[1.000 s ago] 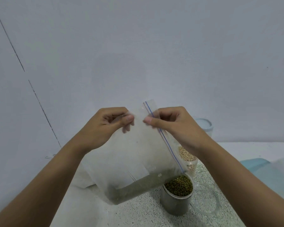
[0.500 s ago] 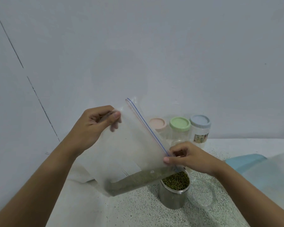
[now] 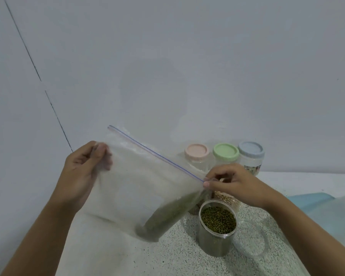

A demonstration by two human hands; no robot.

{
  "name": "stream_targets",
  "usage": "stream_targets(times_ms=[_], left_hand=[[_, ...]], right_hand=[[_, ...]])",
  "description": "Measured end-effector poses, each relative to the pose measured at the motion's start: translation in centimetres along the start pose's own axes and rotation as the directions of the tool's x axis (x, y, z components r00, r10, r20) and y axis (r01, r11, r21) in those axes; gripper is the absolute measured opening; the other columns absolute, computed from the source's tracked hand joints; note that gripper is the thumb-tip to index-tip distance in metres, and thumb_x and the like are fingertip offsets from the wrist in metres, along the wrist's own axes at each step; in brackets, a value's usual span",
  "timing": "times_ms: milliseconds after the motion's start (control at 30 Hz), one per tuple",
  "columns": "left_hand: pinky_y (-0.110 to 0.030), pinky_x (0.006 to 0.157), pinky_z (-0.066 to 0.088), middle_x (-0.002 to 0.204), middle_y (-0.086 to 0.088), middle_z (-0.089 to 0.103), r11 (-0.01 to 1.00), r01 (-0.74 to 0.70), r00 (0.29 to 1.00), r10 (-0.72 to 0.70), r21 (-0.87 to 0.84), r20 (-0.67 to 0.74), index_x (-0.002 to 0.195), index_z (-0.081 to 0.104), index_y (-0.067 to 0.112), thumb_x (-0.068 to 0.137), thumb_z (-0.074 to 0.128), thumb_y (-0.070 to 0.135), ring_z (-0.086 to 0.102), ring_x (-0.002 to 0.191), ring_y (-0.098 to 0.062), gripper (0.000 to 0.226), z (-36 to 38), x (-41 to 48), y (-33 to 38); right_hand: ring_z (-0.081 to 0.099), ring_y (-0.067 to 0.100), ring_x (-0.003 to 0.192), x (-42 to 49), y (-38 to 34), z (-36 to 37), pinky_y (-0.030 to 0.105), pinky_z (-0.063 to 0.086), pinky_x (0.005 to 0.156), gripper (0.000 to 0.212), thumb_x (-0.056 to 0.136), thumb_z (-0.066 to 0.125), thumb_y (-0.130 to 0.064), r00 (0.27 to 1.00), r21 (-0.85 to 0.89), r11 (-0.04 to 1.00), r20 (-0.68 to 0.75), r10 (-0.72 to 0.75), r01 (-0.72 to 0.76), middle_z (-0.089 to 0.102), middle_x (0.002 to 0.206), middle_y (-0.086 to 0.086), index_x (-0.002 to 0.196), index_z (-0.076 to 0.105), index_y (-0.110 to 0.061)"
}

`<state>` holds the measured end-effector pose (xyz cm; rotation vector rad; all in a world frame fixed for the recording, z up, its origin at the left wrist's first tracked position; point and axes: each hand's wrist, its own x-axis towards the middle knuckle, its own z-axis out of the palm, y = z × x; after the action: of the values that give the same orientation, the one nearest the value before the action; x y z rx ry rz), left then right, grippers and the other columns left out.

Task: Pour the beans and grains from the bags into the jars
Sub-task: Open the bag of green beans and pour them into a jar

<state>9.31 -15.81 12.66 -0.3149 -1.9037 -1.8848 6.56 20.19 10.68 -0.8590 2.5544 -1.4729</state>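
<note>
Speckled counter (image 3: 167,259) holds an open jar of mung beans (image 3: 213,248), just below the right grip (image 3: 233,182), which pinches the clear zip bag (image 3: 139,186) by its low corner. Left grip (image 3: 82,174) grasps its top edge.

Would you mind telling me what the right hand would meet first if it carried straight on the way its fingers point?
Probably the zip bag itself: the right hand pinches its lower corner, pointing left across it. Depth is unclear.

Plain pale wall (image 3: 207,66) — thin dark line (image 3: 29,54), perhaps a seam — behind a speckled counter (image 3: 167,255).
</note>
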Motion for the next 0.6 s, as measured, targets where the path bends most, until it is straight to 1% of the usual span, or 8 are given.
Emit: stream_targets(times_ms=[67,133,233,300,367,433,500,600], left_hand=[[-0.019,0.068,0.05,0.08,0.0,0.059,0.991,0.06,0.996,-0.066,-0.117,-0.053,0.079,0.071,0.021,0.093,0.056,0.031,0.056,0.074,-0.013,0.023,-0.8,-0.9,-1.2],[-0.02,0.067,0.051,0.08,0.0,0.059,0.978,0.097,0.99,-0.114,-0.183,-0.084,0.079,0.071,0.02,0.096,0.053,0.025,0.057,0.073,-0.013,0.026,-1.3,-1.9,-2.7],[-0.023,0.066,0.051,0.076,-0.005,0.059,0.973,0.188,0.974,-0.202,-0.132,-0.102,0.081,0.068,0.017,0.101,0.05,0.023,0.057,0.07,-0.017,0.027,-2.0,-3.1,-4.6],[-0.031,0.068,0.046,0.076,-0.007,0.06,0.96,0.265,0.957,-0.273,-0.087,-0.097,0.082,0.065,0.017,0.101,0.052,0.022,0.056,0.069,-0.02,0.023,-2.6,-3.6,-5.6],[-0.036,0.07,0.042,0.079,-0.01,0.063,0.942,0.327,0.94,-0.333,-0.078,-0.079,0.081,0.065,0.019,0.091,0.063,0.031,0.056,0.072,-0.024,0.016,-3.3,-3.9,-5.8],[-0.037,0.072,0.043,0.084,-0.012,0.065,0.923,0.37,0.924,-0.377,-0.106,-0.055,0.082,0.065,0.019,0.079,0.071,0.042,0.059,0.076,-0.027,0.024,-4.1,-4.1,-6.0],[-0.038,0.074,0.047,0.091,-0.015,0.069,0.915,0.39,0.918,-0.395,-0.104,-0.036,0.085,0.07,0.014,0.086,0.065,0.037,0.065,0.082,-0.028,0.024,-4.4,-4.1,-6.1],[-0.029,0.072,0.059,0.099,-0.018,0.075,0.921,0.385,0.923,-0.386,-0.056,-0.003,0.095,0.078,0.007,0.09,0.062,0.026,0.072,0.084,-0.024,0.026,-4.7,-3.7,-5.9]], right_hand=[[0.064,0.013,0.078,1.0,-1.3,-0.5,0.03,0.049,0.071,0.01,0.094,0.073,-0.022,0.999,-0.072,0.996,0.007,-0.05,0.051,0.072,0.083,-0.006,0.084,0.077,-0.024],[0.06,0.004,0.074,2.0,-2.4,-0.8,0.018,0.042,0.066,0.015,0.094,0.072,-0.02,0.995,-0.15,0.984,-0.006,-0.099,0.097,0.068,0.079,-0.011,0.08,0.073,-0.024],[0.059,0.005,0.076,3.4,-3.3,-0.3,0.012,0.04,0.065,0.014,0.095,0.071,-0.019,0.991,-0.225,0.966,-0.007,-0.136,0.131,0.066,0.08,-0.011,0.081,0.072,-0.02],[0.059,0.005,0.077,4.2,-3.0,0.5,0.014,0.04,0.065,0.012,0.095,0.07,-0.022,0.992,-0.246,0.961,0.018,-0.126,0.127,0.066,0.082,-0.01,0.083,0.072,-0.022],[0.058,0.005,0.074,4.5,-2.4,1.4,0.015,0.039,0.063,0.012,0.095,0.07,-0.024,0.994,-0.223,0.969,0.029,-0.107,0.111,0.067,0.084,-0.008,0.083,0.073,-0.025],[0.058,0.01,0.074,4.8,-2.1,2.4,0.017,0.039,0.063,0.011,0.095,0.07,-0.023,0.994,-0.172,0.979,0.044,-0.104,0.11,0.067,0.085,-0.002,0.084,0.073,-0.022],[0.059,0.016,0.079,5.1,-2.3,3.1,0.023,0.043,0.065,0.01,0.094,0.071,-0.019,0.992,-0.116,0.986,0.062,-0.11,0.117,0.067,0.086,0.002,0.085,0.074,-0.018],[0.058,0.014,0.074,5.6,-2.7,3.4,0.029,0.045,0.066,0.011,0.092,0.071,-0.009,0.991,-0.075,0.991,0.083,-0.101,0.107,0.066,0.081,0.004,0.081,0.074,-0.01]])
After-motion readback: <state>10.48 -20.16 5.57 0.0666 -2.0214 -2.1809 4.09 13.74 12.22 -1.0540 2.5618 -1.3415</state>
